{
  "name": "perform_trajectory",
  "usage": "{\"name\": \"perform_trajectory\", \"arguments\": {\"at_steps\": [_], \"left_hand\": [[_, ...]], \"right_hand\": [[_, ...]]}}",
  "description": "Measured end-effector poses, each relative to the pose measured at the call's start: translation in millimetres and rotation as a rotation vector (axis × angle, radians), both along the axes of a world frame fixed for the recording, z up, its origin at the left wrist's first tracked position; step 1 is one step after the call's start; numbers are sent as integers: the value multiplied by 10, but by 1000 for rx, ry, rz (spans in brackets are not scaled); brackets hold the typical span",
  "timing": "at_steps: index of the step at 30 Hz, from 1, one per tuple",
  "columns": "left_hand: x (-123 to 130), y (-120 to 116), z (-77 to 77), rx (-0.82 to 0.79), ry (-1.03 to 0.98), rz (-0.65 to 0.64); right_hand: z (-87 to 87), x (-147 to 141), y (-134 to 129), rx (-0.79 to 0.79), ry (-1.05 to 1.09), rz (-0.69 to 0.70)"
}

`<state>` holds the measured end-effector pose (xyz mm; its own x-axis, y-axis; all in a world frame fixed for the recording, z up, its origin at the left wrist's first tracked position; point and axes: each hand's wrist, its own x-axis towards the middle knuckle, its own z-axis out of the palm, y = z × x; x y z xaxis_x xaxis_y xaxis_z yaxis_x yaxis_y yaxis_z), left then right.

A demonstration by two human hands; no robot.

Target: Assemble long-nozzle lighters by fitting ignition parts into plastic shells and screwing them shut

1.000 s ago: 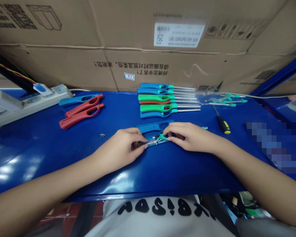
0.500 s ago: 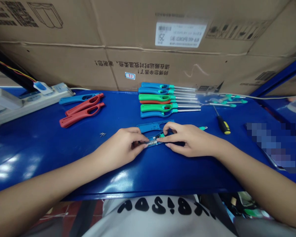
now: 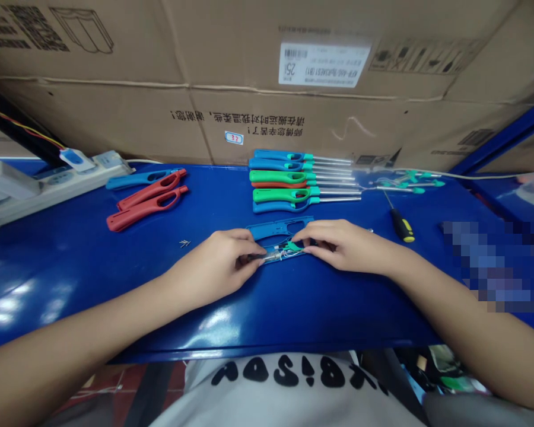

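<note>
An opened blue lighter-like shell lies on the blue table, its hollow half (image 3: 271,229) behind my fingers. The nearer half (image 3: 289,257) holds a clear tube, thin wires and a green part (image 3: 291,246). My left hand (image 3: 225,261) pinches the left end of this nearer half, fingertips at the clear tube. My right hand (image 3: 345,246) has its thumb and fingers closed round the right end, beside the green part; its fingers hide some of the parts there.
Several finished-looking lighters (image 3: 285,178) lie in a stack behind. Red handles (image 3: 149,207) and small screws (image 3: 184,243) are at left, near a power strip (image 3: 111,160). A screwdriver (image 3: 403,225) and metal rods with green parts (image 3: 413,181) are at right. A cardboard box (image 3: 231,53) stands behind.
My right hand's fingers have drawn together and shifted slightly, leaving more of the green part and wires visible. My left hand has hardly moved.
</note>
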<state>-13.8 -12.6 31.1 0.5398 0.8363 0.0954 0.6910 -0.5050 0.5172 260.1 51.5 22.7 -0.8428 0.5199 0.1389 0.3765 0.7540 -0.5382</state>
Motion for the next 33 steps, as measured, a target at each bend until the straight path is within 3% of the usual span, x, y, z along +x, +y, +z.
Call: {"name": "perform_trajectory", "arguments": {"at_steps": [5,9,15,19,25,28,30,33], "left_hand": [[-4,-3,-16,119,90,-11],[13,-12,-13,205,131,-92],[32,-15,-48,204,151,-138],[16,10,-91,182,142,-139],[2,34,-83,206,128,-138],[-7,45,-74,232,122,-129],[-15,60,-72,292,98,-121],[-30,90,-76,427,64,-106]], "right_hand": [[62,65,15,-1,-11,-21],[64,83,20,32,-23,-33],[-50,55,100,291,11,-115],[-97,110,197,318,-66,-110],[-53,144,197,217,-46,-128],[-18,109,148,132,19,-207],[11,79,113,9,123,-290],[59,37,73,-346,297,-380]]}}
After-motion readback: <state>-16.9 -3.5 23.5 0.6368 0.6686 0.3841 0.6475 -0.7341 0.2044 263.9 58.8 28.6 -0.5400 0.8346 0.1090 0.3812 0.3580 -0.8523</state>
